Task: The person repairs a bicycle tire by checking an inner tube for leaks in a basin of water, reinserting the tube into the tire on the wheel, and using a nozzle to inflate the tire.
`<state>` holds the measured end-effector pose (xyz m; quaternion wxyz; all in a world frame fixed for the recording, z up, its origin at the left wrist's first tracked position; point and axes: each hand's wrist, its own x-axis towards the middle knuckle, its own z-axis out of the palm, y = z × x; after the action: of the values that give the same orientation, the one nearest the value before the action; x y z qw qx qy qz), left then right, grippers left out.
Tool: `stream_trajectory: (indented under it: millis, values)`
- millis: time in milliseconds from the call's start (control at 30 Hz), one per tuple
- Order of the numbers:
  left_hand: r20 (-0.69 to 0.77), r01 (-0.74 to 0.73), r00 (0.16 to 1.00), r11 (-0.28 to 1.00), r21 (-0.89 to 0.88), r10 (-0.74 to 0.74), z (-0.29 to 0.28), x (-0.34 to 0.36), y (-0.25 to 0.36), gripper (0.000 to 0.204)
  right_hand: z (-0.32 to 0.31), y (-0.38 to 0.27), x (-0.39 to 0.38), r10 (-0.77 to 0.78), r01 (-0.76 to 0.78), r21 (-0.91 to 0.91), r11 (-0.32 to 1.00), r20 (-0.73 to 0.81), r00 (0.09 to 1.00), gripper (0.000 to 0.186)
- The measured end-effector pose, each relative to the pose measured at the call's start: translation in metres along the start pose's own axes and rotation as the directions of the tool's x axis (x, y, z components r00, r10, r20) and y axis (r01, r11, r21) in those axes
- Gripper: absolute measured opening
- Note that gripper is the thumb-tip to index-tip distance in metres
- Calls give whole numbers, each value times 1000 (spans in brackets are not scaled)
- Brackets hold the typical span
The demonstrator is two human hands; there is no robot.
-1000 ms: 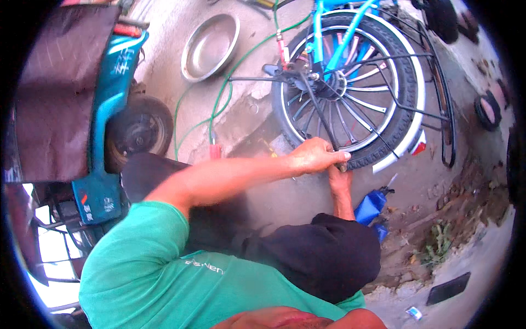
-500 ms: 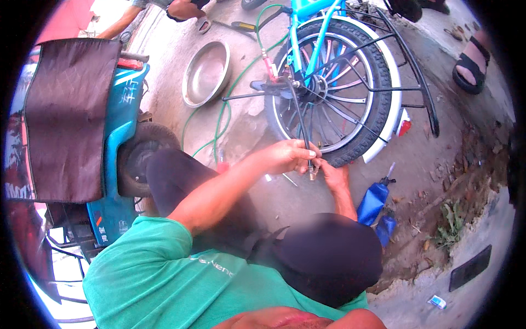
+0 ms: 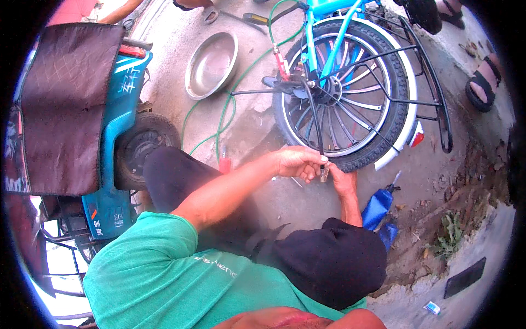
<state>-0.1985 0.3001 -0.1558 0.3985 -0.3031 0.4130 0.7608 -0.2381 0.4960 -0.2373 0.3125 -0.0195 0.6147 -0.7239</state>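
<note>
A blue bicycle's rear wheel, with a black tyre and a white mudguard, is in front of me. From near its hub a thin black rod slants down toward me, with a shiny metal piece at its lower end. My left hand is closed at that end, thumb and forefinger pinching the rod, the other fingers curled below. Close on the other side is my right hand, its fingertips bent against the metal piece and partly hidden behind it.
A metal basin and a green hose lie beyond my left arm. At left stands a teal vehicle. Blue pouches lie by my right knee. Another person's sandalled foot is at right.
The view has shifted slightly, so the bicycle sits farther right. Both hands stay at the rod's lower end; my left hand's lower fingers have loosened a little from it.
</note>
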Motion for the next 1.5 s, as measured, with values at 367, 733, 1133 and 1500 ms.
stream_trajectory:
  millis: [367, 733, 1133, 1500]
  values:
    - [-166, -197, 955, 945, 261, 245, 22, -5, 20, 29, -1, 1, 2, -211, 198, -176, 964, -61, 975, 37]
    - [187, -274, 937, 953, -131, 295, 14, 7, 3, 27, 1, -1, -4, 14, -14, 12, 1000, -44, 999, 44]
    - [239, 34, 971, 999, -30, -26, -2, 4, 9, 39, -8, 28, 7, -22, 22, -21, 1000, 20, 1000, 57]
    - [-357, -106, 830, 751, 652, 428, 21, 2, 50, 32, -3, 6, 2, -83, 83, 2, 997, -4, 997, 44]
